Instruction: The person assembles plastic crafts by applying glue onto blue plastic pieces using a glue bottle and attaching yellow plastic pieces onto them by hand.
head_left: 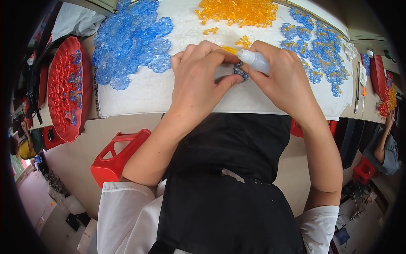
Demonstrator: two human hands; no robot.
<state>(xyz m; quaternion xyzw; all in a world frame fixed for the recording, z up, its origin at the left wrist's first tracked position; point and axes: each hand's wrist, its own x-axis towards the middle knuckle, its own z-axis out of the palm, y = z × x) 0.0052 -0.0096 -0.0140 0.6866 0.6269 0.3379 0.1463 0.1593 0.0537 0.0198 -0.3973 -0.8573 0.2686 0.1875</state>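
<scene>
At the upper middle of the frame, on the white cloth [139, 91] that covers the table, our left hand [198, 80] pinches a small blue-grey bead piece [242, 73] between thumb and fingers. Our right hand [284, 82] has its grip closed around a small white squeeze bottle [256, 60], whose nozzle points left over the piece. To the right lies a spread of blue pieces with orange parts already on them [322, 51]; these look finished to us. At the upper left a larger heap of plain blue pieces [131, 42] seems still to be done, and a pile of orange parts [239, 12] waits at the top. We judge the work well short of half done. Our fingers hide most of the held piece and the nozzle tip, so we cannot tell whether they touch.
</scene>
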